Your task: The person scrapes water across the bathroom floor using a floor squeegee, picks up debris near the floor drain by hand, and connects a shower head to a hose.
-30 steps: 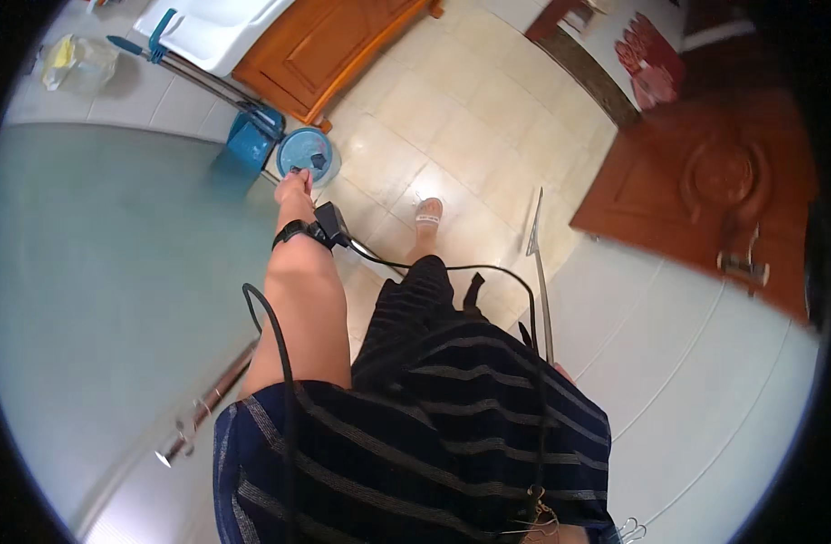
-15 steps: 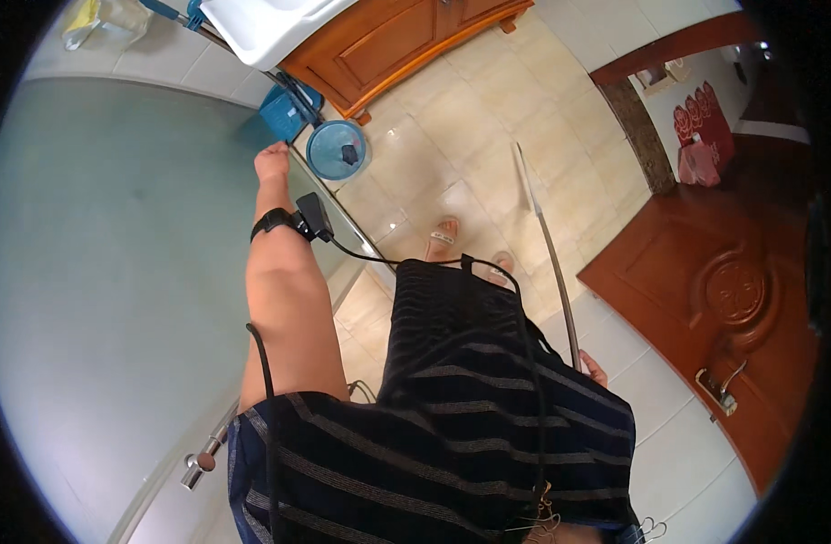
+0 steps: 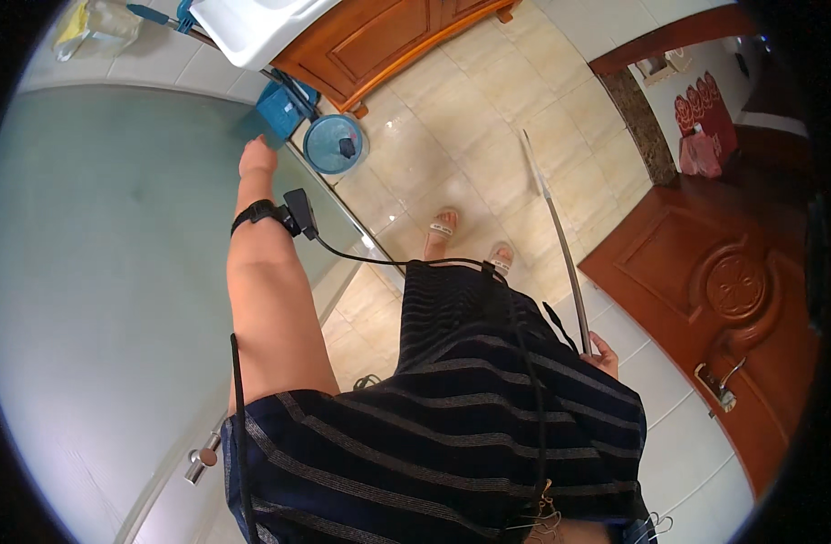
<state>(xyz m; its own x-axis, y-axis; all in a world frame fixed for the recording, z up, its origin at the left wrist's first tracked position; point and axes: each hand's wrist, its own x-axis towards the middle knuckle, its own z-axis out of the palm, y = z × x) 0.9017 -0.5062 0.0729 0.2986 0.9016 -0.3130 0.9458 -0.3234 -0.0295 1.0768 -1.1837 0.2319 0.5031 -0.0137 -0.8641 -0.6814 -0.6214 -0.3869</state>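
Observation:
My left arm stretches forward over a frosted glass panel (image 3: 116, 272). At its end, my left hand (image 3: 258, 158) looks closed, its fingers curled near the far edge of the glass; what they hold, if anything, is hidden. A black strap with a small black device (image 3: 299, 214) sits on that forearm, and a cable runs from it. At my right side, my right hand (image 3: 603, 355) is wrapped around the near end of a long grey pole (image 3: 567, 263). The pole slants forward over the floor to a thin, pale flat head (image 3: 536, 168), seen nearly edge-on.
A round blue bucket (image 3: 332, 156) with something dark in it stands beside a blue dustpan-like container (image 3: 282, 111). Beyond are a wooden cabinet (image 3: 370, 59) and white basin (image 3: 252, 32). To the right stands a carved wooden door (image 3: 669, 263). My sandalled feet are on the tiles.
My left arm and hand have shifted a little to the left. My right hand has come further out from behind the shirt, and the pole has moved slightly right with it.

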